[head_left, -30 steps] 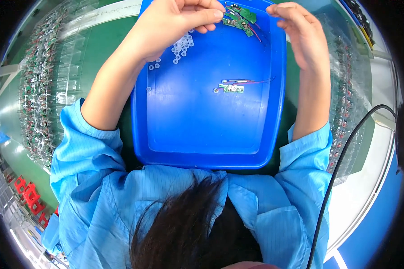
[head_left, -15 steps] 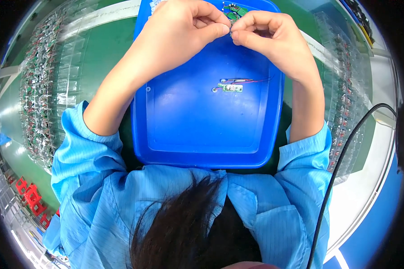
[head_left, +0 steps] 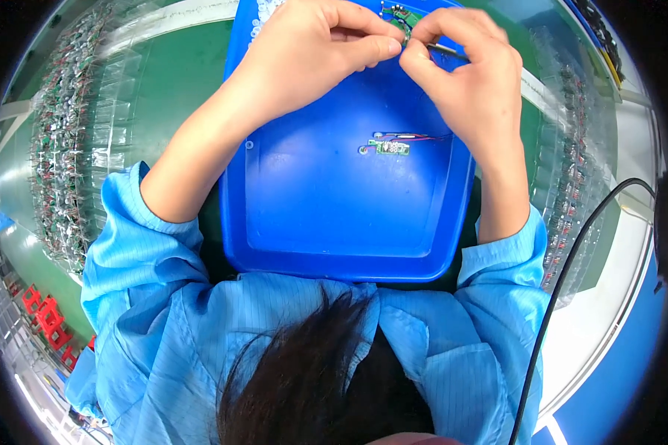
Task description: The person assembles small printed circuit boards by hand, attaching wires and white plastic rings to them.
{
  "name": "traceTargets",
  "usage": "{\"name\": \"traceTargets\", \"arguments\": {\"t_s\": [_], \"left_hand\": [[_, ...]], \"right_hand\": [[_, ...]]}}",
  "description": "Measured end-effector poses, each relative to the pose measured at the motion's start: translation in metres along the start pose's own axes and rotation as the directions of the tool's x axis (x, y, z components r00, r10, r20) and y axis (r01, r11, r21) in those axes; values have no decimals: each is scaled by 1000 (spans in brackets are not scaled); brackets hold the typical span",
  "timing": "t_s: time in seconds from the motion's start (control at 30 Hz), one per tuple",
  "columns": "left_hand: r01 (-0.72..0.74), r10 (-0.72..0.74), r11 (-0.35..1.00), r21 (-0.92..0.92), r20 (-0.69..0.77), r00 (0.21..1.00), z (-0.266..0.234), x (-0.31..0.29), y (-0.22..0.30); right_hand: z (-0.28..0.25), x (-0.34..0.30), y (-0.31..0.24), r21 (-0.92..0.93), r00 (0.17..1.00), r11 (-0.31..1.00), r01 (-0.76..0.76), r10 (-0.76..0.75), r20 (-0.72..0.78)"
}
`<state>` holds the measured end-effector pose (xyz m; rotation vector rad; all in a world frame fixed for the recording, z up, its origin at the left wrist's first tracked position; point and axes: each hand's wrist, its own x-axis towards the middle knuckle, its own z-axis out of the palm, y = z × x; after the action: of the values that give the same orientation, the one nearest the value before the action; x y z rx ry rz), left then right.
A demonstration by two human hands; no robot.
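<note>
Over the far end of the blue tray (head_left: pixel 334 265), both my hands are close together. My left hand (head_left: pixel 315 55) is closed in a pinch, thumb against fingers, on a small green circuit board (head_left: pixel 407 31) that is mostly hidden. Facing it, my right hand (head_left: pixel 471 78) has its thumb and forefinger bent round the same spot. A slim dark strip (head_left: pixel 447 50) shows under its fingers; what exactly they grip is unclear. Nearer to me, another circuit board (head_left: pixel 392 148) with thin red and dark wires lies on the tray floor.
Green boards with wires (head_left: pixel 399 13) lie behind my fingertips, and small clear pieces (head_left: pixel 266 11) at the tray's far left. Rows of wired parts in clear plastic stand left (head_left: pixel 59 156) and right (head_left: pixel 568 163). A black cable (head_left: pixel 553 297) arches at the right.
My hands have shifted slightly right, and the right hand has turned, its fingers lifting outward. The dark strip now shows beneath them. Tray and lying board appear a little further right in view.
</note>
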<state>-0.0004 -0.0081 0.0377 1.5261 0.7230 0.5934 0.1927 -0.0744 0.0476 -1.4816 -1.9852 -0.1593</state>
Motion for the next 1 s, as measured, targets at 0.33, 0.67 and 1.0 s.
{"name": "traceTargets", "arguments": {"t_s": [0.33, 0.67, 1.0], "left_hand": [[30, -21, 916, -400, 25, 999, -7, 14, -20], [-341, 559, 716, -609, 208, 803, -16, 26, -42], [-469, 597, 737, -486, 142, 790, -9, 22, -39]], "right_hand": [[-8, 6, -1, 534, 934, 768, -353, 320, 157], [-8, 7, -19, 355, 985, 921, -160, 175, -11], [36, 4, 0, 809, 898, 479, 341, 87, -431]]}}
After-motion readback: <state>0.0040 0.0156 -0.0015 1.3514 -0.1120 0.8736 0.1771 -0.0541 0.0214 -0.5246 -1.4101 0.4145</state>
